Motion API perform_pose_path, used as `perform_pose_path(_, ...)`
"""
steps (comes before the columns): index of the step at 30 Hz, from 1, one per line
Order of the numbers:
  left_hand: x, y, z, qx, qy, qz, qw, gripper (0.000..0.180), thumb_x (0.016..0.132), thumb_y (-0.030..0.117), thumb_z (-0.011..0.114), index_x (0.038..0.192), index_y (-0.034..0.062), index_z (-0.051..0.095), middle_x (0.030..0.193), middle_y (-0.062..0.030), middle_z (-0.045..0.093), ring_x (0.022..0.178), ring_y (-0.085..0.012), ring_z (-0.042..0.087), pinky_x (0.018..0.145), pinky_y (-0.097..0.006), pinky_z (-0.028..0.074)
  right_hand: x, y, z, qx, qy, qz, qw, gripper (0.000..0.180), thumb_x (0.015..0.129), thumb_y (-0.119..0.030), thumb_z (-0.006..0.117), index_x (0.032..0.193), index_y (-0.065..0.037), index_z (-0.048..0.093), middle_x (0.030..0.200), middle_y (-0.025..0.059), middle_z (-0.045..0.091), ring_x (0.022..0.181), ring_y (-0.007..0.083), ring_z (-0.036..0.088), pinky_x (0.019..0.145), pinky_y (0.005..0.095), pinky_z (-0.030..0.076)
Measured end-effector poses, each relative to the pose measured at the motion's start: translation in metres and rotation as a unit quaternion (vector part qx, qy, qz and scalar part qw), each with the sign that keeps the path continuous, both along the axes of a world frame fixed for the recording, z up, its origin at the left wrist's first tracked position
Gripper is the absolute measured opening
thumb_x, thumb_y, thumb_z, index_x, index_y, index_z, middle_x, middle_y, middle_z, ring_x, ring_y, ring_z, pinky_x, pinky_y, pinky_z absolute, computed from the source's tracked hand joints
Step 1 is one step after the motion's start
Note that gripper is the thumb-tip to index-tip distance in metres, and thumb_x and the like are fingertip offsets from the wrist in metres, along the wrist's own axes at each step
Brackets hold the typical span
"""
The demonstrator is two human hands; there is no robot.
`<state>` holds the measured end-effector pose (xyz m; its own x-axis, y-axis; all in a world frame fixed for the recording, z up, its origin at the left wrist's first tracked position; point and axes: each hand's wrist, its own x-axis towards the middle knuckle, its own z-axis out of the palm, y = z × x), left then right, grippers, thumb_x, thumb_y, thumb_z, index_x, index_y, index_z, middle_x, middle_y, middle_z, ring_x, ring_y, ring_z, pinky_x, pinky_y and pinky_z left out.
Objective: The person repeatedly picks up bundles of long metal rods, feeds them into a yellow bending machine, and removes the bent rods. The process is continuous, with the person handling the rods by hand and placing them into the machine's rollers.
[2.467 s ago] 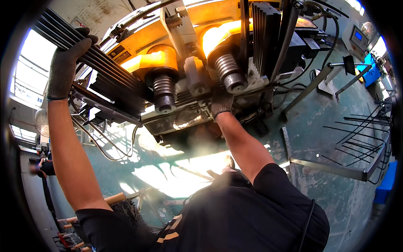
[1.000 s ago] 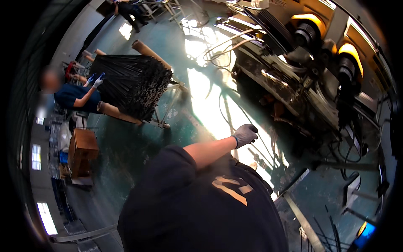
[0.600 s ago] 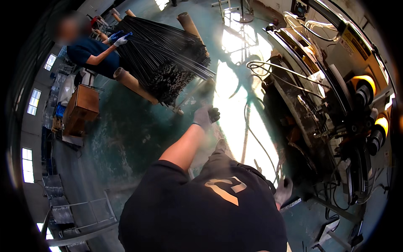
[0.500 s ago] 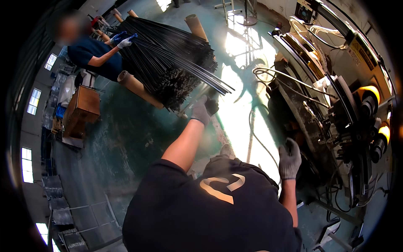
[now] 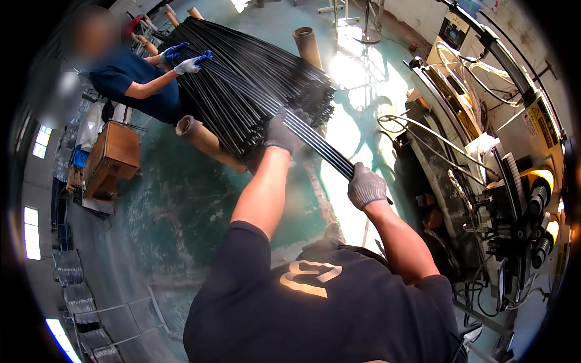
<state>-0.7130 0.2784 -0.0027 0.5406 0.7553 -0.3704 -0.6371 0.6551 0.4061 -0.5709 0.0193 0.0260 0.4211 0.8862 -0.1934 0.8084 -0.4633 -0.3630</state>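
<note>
Several long, thin black rods lie side by side in a flat bunch that slants from the large pile toward me. My right hand, in a grey glove, is closed round their near end. Farther up the bunch, my gloved left hand grips the same rods from the left side, with its fingertips partly hidden behind them. At the far left, a co-worker's gloved hands, blue and white, are at the rods' other end. Beneath the bunch spreads the big pile of black rods.
Cardboard tubes stand round the pile, one at its near left and another at its far right. A machine with cables stands along the right side. Loose hoses reach out from it. A brown wooden cabinet is at the left.
Both my hands were empty and now hold the rods. My right hand has swung in from the right to their near end; my left has closed on them. The view has shifted slightly.
</note>
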Motion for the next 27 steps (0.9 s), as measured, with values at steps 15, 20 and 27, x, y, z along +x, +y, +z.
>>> perform_pose_path(15, 0.055, 0.002, 0.056, 0.065, -0.042, -0.107, 0.991, 0.034, 0.099, 0.018, 0.054, 0.116, -0.0101, 0.061, 0.107, -0.024, 0.065, 0.108, -0.0372, 0.062, 0.106, -0.054, 0.046, 0.139, -0.486, -0.04, -0.055, -0.143, -0.294, 0.943, 0.025, 0.075, 0.001, 0.06, 0.098, -0.007, 0.065, 0.096, 0.0189, 0.066, 0.094, 0.0391, 0.062, 0.084, 0.0474, 0.05)
perform_pose_path(20, 0.153, -0.054, 0.073, 0.072, 0.001, -0.139, 0.988, 0.019, 0.102, 0.015, 0.055, 0.111, -0.0004, 0.061, 0.1, -0.01, 0.065, 0.098, -0.0265, 0.063, 0.096, -0.044, 0.054, 0.132, -0.604, -0.068, 0.023, -0.12, -0.731, 0.671, 0.019, 0.083, -0.003, 0.055, 0.1, -0.005, 0.064, 0.108, 0.0178, 0.068, 0.102, 0.0351, 0.064, 0.09, 0.0482, 0.05)
perform_pose_path(27, 0.34, -0.218, 0.074, 0.069, -0.046, -0.254, 0.964, 0.018, 0.103, 0.018, 0.055, 0.113, 0.0042, 0.056, 0.1, -0.0087, 0.062, 0.1, -0.029, 0.061, 0.104, -0.051, 0.05, 0.215, -0.441, -0.033, 0.762, 0.495, -0.41, 0.073, 0.039, 0.073, -0.005, 0.051, 0.109, 0.005, 0.063, 0.116, 0.0206, 0.067, 0.117, 0.0391, 0.06, 0.114, 0.06, 0.04)
